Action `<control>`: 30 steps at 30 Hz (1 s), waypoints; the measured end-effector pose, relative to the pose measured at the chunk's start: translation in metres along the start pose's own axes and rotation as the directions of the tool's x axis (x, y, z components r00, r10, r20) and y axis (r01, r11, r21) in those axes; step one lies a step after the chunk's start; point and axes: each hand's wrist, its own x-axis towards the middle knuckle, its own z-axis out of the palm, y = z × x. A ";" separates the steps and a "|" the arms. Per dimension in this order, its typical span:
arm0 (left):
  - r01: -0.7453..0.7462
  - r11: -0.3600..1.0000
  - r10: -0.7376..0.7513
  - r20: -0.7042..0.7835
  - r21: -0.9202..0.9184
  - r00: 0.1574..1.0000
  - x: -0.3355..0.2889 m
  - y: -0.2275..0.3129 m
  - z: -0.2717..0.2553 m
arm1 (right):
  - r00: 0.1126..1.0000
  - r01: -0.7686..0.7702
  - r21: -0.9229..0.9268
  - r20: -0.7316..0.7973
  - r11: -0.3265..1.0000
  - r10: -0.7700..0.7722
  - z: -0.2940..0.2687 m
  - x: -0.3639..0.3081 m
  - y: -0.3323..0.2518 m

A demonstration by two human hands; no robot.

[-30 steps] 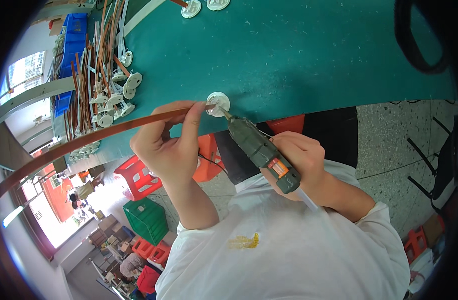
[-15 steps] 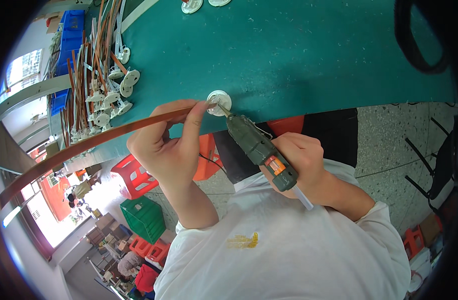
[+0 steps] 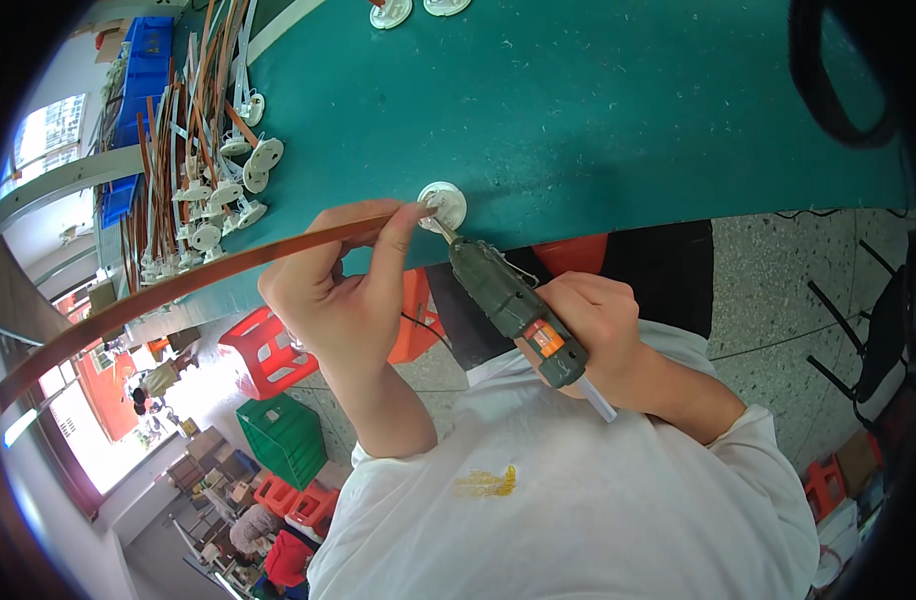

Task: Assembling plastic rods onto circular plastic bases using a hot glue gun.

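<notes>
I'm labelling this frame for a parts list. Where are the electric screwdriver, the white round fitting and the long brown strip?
electric screwdriver (image 3: 503,297), head view, on its dark green body.
white round fitting (image 3: 446,203), head view, on its upper face.
long brown strip (image 3: 178,288), head view, mid-length on its flat side.

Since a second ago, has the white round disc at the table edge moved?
No. The white round disc lies at the same spot on the green table, near its front edge, with the electric screwdriver tip on it.
</notes>
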 end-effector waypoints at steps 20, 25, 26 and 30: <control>-0.017 0.998 0.013 -0.079 -0.061 0.997 0.004 -0.001 0.005 | 1.000 -0.016 0.013 -0.006 1.000 0.016 -0.001 -0.001 0.000; -0.004 0.998 0.000 -0.070 -0.061 0.998 0.004 0.001 0.004 | 0.999 -0.023 0.003 -0.038 1.000 0.023 -0.001 -0.001 -0.005; -0.011 0.998 0.006 -0.075 -0.064 0.997 0.004 0.001 0.004 | 0.998 -0.011 -0.005 -0.060 1.000 0.011 -0.002 -0.001 -0.005; -0.044 0.999 0.041 -0.089 -0.027 0.995 0.004 0.001 0.007 | 0.997 -0.077 -0.023 0.007 0.997 0.077 -0.009 -0.001 -0.009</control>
